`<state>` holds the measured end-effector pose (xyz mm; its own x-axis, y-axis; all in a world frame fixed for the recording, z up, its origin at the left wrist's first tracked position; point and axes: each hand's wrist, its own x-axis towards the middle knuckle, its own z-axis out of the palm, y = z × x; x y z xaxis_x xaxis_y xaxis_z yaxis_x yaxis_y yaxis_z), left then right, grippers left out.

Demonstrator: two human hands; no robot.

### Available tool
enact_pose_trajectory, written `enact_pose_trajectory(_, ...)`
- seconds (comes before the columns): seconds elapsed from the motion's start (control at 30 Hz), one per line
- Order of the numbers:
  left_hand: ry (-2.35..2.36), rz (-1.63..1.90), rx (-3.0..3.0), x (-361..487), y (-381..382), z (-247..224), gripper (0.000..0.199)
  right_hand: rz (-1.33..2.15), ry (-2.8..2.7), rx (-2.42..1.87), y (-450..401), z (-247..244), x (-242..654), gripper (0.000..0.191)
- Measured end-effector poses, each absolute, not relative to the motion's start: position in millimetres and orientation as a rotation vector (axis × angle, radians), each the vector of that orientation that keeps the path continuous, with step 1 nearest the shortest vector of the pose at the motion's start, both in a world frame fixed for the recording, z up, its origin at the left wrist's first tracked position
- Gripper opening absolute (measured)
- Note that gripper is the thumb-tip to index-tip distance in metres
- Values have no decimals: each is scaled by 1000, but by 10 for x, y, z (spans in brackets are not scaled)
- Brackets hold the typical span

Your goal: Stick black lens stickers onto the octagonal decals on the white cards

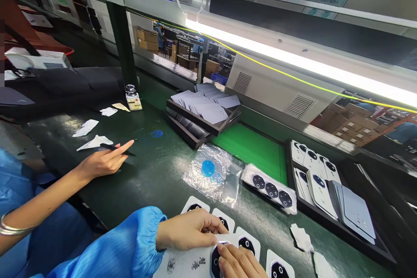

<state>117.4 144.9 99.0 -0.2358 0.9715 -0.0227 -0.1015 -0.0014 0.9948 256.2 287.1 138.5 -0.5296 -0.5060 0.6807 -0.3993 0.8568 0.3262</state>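
Observation:
A white panel like a phone back cover, with dark printed marks and a black octagonal camera piece, lies before me at the bottom edge. My left hand has its thumb and curled fingers closed at the panel's far edge. Over the black piece, my right hand presses with bent fingers held together; its fingertips hide part of that piece. Just beyond lie several more white panels with black octagonal pieces.
At left, a co-worker's hand holds a thin black tool. A clear bag, a wrapped strip of black octagons and white scraps lie on the green table. Trays of panels stand behind and right.

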Motion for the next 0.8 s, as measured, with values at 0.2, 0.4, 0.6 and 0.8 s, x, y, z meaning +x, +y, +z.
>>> enact_pose_trajectory(0.2,1289,1318,1069,1169,1464,1029,26,-153,-2176,638,2888,1328,2581,40)
enact_pose_trajectory(0.4,1287,1253,1099,1163,1480,1071,27,-148,-2155,618,2874,1306,2593,36)
enact_pose_trajectory(0.6,1346,1279,1123,1167,1472,1051,26,-164,-2163,623,2893,1331,2601,42)
enact_pose_trajectory(0.8,1373,1229,1125,1178,1510,1045,28,-161,-2162,617,2865,1330,2598,45)
